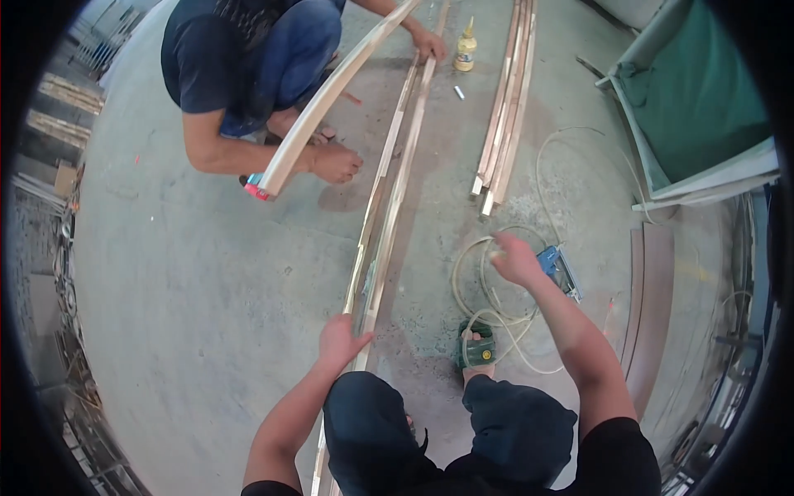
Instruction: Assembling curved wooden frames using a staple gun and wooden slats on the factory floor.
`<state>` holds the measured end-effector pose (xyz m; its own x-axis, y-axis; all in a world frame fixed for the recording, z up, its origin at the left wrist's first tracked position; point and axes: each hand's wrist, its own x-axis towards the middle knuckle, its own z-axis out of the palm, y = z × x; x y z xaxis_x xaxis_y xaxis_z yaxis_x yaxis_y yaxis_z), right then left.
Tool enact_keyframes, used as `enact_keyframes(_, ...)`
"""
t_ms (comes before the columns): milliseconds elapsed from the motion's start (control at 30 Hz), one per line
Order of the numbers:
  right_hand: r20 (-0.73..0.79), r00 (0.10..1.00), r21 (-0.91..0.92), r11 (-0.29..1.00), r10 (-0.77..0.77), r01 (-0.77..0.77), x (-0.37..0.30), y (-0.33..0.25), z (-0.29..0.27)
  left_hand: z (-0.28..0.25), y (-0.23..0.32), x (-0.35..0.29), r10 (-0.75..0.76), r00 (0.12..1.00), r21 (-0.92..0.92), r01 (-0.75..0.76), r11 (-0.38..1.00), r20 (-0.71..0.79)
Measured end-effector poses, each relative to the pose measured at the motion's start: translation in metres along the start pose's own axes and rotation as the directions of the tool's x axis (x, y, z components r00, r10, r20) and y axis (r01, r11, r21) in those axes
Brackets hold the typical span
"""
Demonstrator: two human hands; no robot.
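Note:
Long narrow wooden strips lie side by side on the floor, running away from my left knee toward a crouching co-worker. My left hand is closed over the near part of these strips, its thumb reaching across to the right. Farther right, my right hand is above the floor beside a coiled pale hose. A blue nail gun lies close to that hand's wrist. The right fingers are smeared and partly hidden, so whether they hold anything does not show.
The co-worker's hand rests on the strips' far part. A raised wooden piece slants before that person. Beyond are a yellow glue bottle and a strip bundle. Brown boards and a green-lined frame stand right.

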<state>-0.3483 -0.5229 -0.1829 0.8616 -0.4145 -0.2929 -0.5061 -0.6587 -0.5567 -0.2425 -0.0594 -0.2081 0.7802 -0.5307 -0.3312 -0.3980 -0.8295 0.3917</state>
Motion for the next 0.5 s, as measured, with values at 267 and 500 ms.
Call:
enact_keyframes(267, 0.233, 0.972, 0.074, 0.997, -0.045, 0.028, 0.031, -0.079, 0.092, 0.035, 0.006, -0.016, -0.013, 0.953, -0.079, 0.039, 0.996, 0.303)
enact_keyframes(500, 0.154, 0.985, -0.034, 0.996, -0.08, 0.086, 0.047, -0.102, 0.108, 0.024, -0.006, -0.007, 0.01, 0.841, -0.236, 0.141, 0.961, 0.541)
